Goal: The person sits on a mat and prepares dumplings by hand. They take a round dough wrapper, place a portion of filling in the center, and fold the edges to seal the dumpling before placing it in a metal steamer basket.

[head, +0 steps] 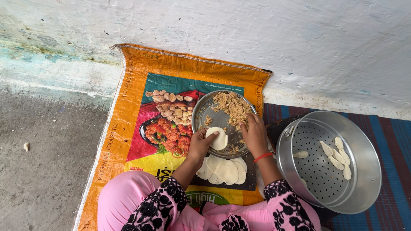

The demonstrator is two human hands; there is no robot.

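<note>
Orange printed sack (128, 107) is spread on the floor by the wall, steel plate (205, 109) on top of it.

Left hand (200, 144): palm up over the plate's near rim, forearm rising from the lap, fingers cupped under a round dough wrapper (219, 139). Holding grip, loose rather than pinched.

Right hand (254, 133): wrist bent down, fingertips bunched narrow in the crumbly filling (231, 107) on the plate; can't tell if a pinch is picked up.

Stack of spare wrappers (224, 170) sits on a dark board just below the plate.

Perforated steamer tray (368, 171) is far right on the striped mat, several folded dumplings (339, 156) inside.

Risks, my read:
- Wrapper is thin and floppy, so too much filling could tear it.
- Loose crumbs could drop onto the spare wrappers.
</note>
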